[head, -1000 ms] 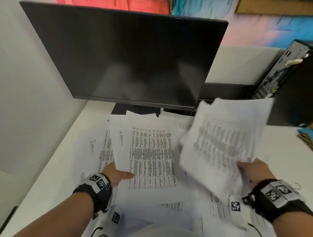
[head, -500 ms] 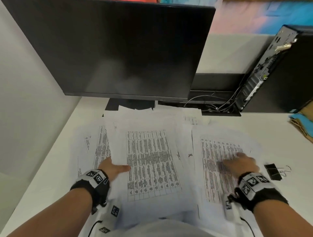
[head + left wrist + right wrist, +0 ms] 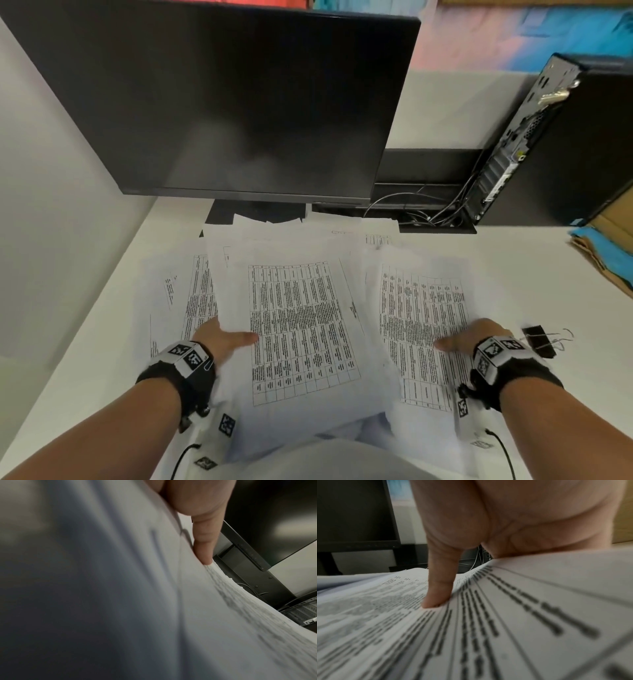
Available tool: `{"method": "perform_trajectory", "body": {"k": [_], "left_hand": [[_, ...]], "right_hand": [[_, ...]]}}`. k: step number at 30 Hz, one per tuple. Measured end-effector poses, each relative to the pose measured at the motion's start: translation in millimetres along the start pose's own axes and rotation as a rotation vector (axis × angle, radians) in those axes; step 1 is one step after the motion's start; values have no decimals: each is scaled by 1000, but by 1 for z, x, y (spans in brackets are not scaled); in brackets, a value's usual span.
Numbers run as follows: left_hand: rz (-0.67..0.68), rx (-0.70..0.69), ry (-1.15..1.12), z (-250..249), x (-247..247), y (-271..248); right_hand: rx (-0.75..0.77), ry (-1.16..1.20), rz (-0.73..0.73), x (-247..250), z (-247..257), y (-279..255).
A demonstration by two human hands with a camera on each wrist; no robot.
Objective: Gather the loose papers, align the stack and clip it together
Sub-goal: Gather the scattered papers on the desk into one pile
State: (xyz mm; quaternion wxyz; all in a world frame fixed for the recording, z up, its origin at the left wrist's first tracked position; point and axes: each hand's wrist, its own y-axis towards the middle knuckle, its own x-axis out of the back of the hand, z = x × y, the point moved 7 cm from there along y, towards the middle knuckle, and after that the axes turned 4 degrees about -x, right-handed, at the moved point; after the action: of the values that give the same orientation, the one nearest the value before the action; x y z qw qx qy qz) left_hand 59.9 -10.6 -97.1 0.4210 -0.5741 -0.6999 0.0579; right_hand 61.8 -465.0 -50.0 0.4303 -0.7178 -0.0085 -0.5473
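Note:
Printed sheets lie fanned over the white desk (image 3: 531, 274). My left hand (image 3: 226, 337) pinches the left edge of the middle sheets (image 3: 301, 325), thumb on top and fingers hidden beneath; in the left wrist view the thumb (image 3: 204, 553) presses the raised paper (image 3: 223, 615). My right hand (image 3: 469, 337) pinches the right edge of the right-hand sheets (image 3: 418, 325); the right wrist view has its thumb (image 3: 440, 588) on the printed table (image 3: 471, 628). More sheets (image 3: 191, 298) lie flat at the left. A black binder clip (image 3: 538, 342) lies on the desk just right of my right wrist.
A dark monitor (image 3: 239, 102) hangs over the far end of the papers. A black computer case (image 3: 548, 144) stands at the back right with cables (image 3: 421, 209) beside it. A cardboard box (image 3: 613, 246) sits at the right edge. A wall borders the desk on the left.
My right hand laid its lifted sheets down on the right, then slid to their right edge and took hold, uncovering the binder clip. The left hand kept its hold on the middle sheets.

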Motion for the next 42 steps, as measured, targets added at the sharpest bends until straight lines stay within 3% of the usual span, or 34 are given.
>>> {"method": "perform_trajectory", "body": {"k": [5, 8, 14, 16, 19, 21, 23, 28, 30, 36, 38, 42], "left_hand": [[21, -45, 21, -4, 1, -2], [10, -43, 8, -5, 2, -4], [54, -40, 24, -8, 0, -8], [63, -33, 25, -7, 0, -7], [73, -28, 36, -11, 2, -13], [72, -22, 38, -13, 3, -16], [70, -13, 47, -12, 3, -15], [51, -5, 86, -12, 3, -15], [45, -1, 82, -13, 3, -17], [57, -6, -2, -15, 2, -23], [74, -68, 6, -14, 1, -16], [39, -51, -83, -9, 3, -13]], "right_hand": [[-36, 15, -135, 11, 7, -16], [-43, 124, -67, 6, 6, -13], [166, 395, 27, 19, -7, -1], [238, 411, -50, 38, -6, -5], [352, 443, -305, 87, -6, -15], [379, 566, -489, 123, -13, -27], [435, 776, -574, 153, -21, -40], [529, 1281, -375, 173, -24, -24], [576, 1359, -287, 166, -15, -33], [677, 1090, -65, 91, 35, -59], [594, 994, 8, 55, 45, -44], [380, 662, 237, -15, 64, -20]]}}
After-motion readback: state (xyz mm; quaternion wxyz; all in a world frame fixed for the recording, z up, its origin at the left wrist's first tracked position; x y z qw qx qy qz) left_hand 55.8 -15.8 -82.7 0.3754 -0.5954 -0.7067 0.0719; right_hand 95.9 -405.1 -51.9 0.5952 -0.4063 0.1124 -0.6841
